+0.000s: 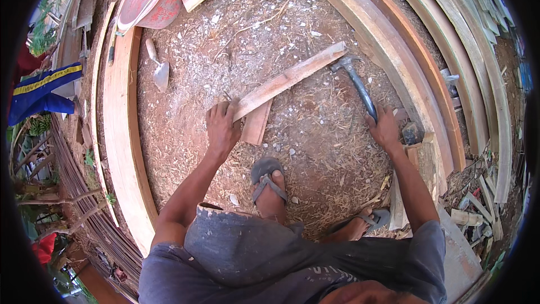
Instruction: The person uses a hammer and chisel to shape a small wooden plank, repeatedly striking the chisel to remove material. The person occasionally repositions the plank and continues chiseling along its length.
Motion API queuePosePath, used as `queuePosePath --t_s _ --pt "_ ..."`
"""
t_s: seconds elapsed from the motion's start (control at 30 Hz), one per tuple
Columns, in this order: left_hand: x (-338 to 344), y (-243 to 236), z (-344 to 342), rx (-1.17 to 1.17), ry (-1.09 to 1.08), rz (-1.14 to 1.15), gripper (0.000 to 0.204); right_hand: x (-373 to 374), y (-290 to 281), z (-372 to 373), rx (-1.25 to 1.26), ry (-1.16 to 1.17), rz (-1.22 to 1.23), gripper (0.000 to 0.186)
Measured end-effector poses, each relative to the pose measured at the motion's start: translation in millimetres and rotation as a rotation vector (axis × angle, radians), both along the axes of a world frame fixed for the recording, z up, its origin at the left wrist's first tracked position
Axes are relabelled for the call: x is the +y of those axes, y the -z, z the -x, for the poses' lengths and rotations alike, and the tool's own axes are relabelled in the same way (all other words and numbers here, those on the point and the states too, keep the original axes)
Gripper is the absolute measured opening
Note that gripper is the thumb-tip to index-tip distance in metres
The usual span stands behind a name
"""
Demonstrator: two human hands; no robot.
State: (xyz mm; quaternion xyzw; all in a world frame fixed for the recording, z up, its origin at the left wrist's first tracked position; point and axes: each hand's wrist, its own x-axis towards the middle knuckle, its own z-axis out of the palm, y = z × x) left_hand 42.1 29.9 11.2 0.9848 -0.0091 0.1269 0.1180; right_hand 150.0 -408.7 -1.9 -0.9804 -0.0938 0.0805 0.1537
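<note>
In my right hand (385,128) is a hammer (359,86), its dark handle gripped near the butt and its claw head pointing away from me. The head lies beside the far end of a narrow wooden strip (292,79). My left hand (223,128) is closed at the strip's near end, fingers on one side and thumb on the other. A thin dark piece like a nail (227,95) shows just beyond those fingertips; whether they pinch it too is hidden. Beneath the strip lies a short flat wooden offcut (258,122), crossing under it at an angle.
Long timber beams flank the ground, one at left (121,118) and several at right (394,62). A trowel (160,67) lies near a reddish bucket (149,3). Wood blocks (430,163) sit beside my right forearm. A person's blue-clad leg (42,95) shows at far left.
</note>
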Motion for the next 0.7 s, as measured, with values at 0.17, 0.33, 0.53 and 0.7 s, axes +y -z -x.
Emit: queuePosePath --t_s 0.17,0.33,0.53,0.7 --pt "-8.0 -5.2 8.0 -0.022 0.057 0.024 0.061 -6.1 50.9 18.9 -0.187 0.093 -0.059 0.047" --pt "-7.7 -8.7 10.7 -0.045 0.050 0.110 0.072 1.2 53.8 19.5 -0.199 0.117 -0.008 0.044" --pt "-2.6 -8.1 16.2 0.016 0.094 0.270 0.075 2.7 53.1 17.5 -0.200 0.139 0.019 0.042" --pt "-10.8 8.8 36.9 0.004 0.252 0.155 0.075 4.1 51.8 17.0 -0.183 0.138 0.008 0.041"
